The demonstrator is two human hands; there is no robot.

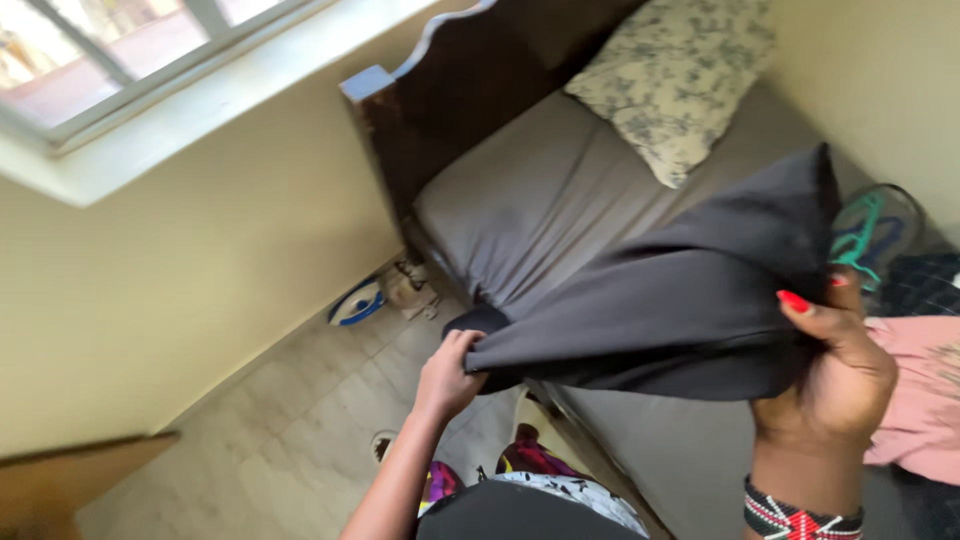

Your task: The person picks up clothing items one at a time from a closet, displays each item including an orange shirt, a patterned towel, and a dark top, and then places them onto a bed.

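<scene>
above bed (560,190), at 3 o'clock of view: dark cloth (680,290) stretched between both hands. left hand (450,375) pinches its 9 o'clock end, right hand (835,375) clamps bunched 3 o'clock end. cloth lifted, not yet folded or laid flat. pillow (675,75) at 12 o'clock.

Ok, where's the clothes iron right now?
In the head view, the blue and white iron sits on the tiled floor at the wall, left of the bed, beyond the left hand.
</scene>
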